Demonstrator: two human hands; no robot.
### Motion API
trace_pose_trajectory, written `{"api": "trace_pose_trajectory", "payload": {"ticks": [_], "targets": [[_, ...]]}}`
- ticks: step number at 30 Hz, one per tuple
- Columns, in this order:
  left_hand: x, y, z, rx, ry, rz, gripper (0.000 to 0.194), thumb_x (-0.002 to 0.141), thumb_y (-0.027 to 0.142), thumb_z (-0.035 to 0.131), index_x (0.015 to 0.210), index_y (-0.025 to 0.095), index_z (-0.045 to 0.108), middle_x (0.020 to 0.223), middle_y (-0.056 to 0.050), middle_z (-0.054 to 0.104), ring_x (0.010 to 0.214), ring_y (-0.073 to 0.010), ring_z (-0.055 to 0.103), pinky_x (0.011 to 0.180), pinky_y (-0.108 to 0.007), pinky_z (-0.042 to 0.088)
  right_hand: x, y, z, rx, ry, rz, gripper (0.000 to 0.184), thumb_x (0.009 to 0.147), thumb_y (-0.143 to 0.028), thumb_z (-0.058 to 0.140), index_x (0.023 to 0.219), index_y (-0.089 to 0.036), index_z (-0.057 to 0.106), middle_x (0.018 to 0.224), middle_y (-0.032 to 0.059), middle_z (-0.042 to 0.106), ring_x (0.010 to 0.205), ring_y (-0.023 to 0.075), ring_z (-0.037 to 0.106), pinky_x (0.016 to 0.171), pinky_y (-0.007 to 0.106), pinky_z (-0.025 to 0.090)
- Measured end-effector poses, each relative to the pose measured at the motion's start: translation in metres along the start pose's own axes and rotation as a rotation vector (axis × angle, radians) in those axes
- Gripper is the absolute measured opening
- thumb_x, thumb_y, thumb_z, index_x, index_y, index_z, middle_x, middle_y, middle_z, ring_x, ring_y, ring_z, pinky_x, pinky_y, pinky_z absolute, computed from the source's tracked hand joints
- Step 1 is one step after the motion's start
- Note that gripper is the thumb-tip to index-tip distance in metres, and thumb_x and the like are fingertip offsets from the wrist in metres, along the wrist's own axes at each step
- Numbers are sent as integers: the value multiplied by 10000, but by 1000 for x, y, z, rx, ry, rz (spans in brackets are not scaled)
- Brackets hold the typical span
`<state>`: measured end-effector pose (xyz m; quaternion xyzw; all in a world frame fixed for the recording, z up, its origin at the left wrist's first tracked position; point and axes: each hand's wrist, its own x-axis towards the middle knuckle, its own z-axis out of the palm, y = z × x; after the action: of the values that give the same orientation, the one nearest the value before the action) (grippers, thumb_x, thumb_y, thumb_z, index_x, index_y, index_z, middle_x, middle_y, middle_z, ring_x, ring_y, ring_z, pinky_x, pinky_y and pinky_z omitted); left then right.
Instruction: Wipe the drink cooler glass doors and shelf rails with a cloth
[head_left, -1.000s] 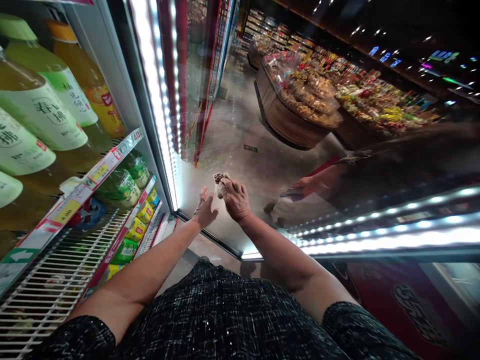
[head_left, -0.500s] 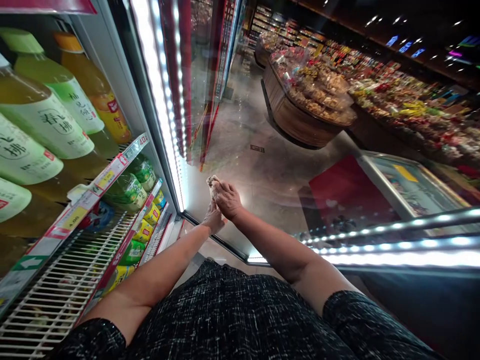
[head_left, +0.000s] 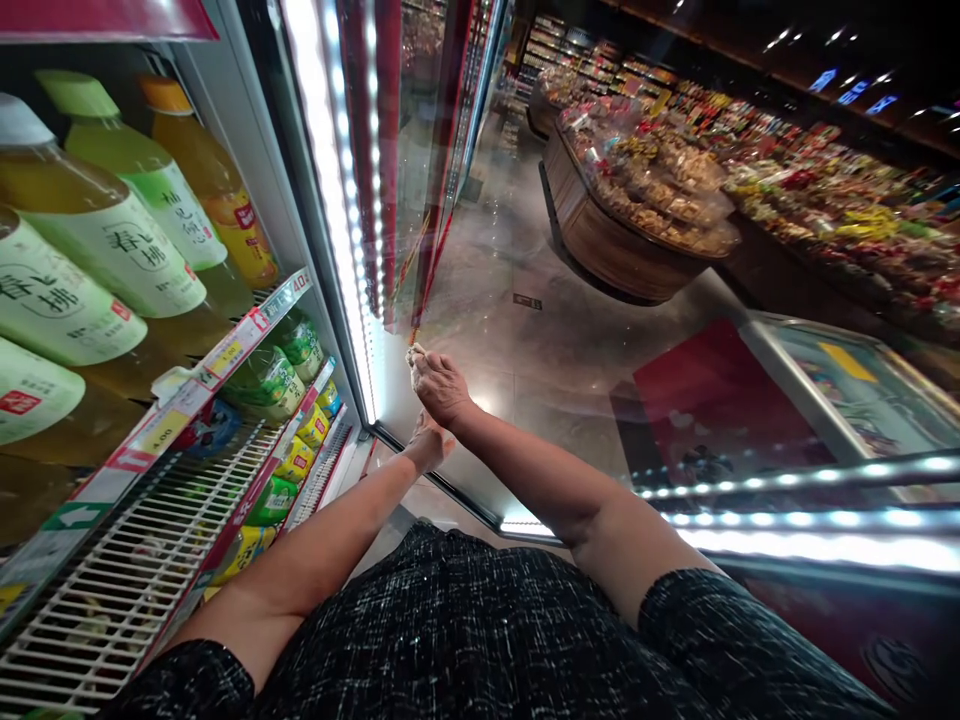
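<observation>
My right hand [head_left: 441, 388] is closed on a small crumpled cloth [head_left: 414, 353] and presses it against the glass door [head_left: 525, 330] of an open drinks cooler, close to the lit door edge [head_left: 352, 260]. My left hand [head_left: 427, 445] sits just below my right wrist, near the door's bottom corner; its fingers are mostly hidden behind that wrist. To the left, big green-tea bottles [head_left: 97, 250] and an orange-capped bottle [head_left: 214, 200] stand on a shelf with a price-tag rail [head_left: 217, 355].
Smaller green bottles [head_left: 270, 380] and yellow packs [head_left: 298, 458] fill lower shelves above a white wire rack [head_left: 135, 570]. Through the glass I see a round wooden snack stand [head_left: 622, 240], a chest freezer [head_left: 847, 390], a red mat [head_left: 697, 400] and long candy shelves.
My right hand has slid the cloth left and up along the glass. My left hand, earlier spread beside it, now lies under the right wrist. A person seen earlier at the right is gone.
</observation>
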<state>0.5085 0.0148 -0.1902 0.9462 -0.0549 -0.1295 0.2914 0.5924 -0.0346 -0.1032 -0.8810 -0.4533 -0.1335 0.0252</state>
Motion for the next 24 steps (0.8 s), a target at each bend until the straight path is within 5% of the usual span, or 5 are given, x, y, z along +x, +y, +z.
{"api": "trace_pose_trajectory", "payload": {"ticks": [4,10,16,24], "targets": [[-1,0,-2,-3,-6,-103,651,889,328,542,1488,104,421,1618,-196,318,1519,-374,229,1216,-495,258,18,-3,-3,-34,32,-37,359,1029,-111,346,1217,-48,645,1337,175,608,1171,259,507,915,397,415],[-3,0,-5,-16,-32,-94,676,899,368,552,1513,128,404,1580,-178,400,1515,-353,256,1234,-479,237,30,-9,2,-41,-108,-71,328,995,-64,379,1107,-30,685,1291,185,635,1182,278,510,907,402,424],[-1,2,0,-46,-35,-145,665,880,351,568,1508,190,420,1610,-153,345,1478,-365,331,1194,-493,322,46,-9,6,-23,27,-115,364,1017,-91,340,1192,-19,650,1406,206,563,1238,274,476,950,420,416],[-5,8,-5,-94,-27,-110,672,876,276,569,1516,184,386,1626,-132,306,1502,-346,278,1230,-445,273,77,-12,12,21,-42,-143,370,999,-81,346,1198,-7,649,1446,225,531,1277,289,476,998,465,426]]}}
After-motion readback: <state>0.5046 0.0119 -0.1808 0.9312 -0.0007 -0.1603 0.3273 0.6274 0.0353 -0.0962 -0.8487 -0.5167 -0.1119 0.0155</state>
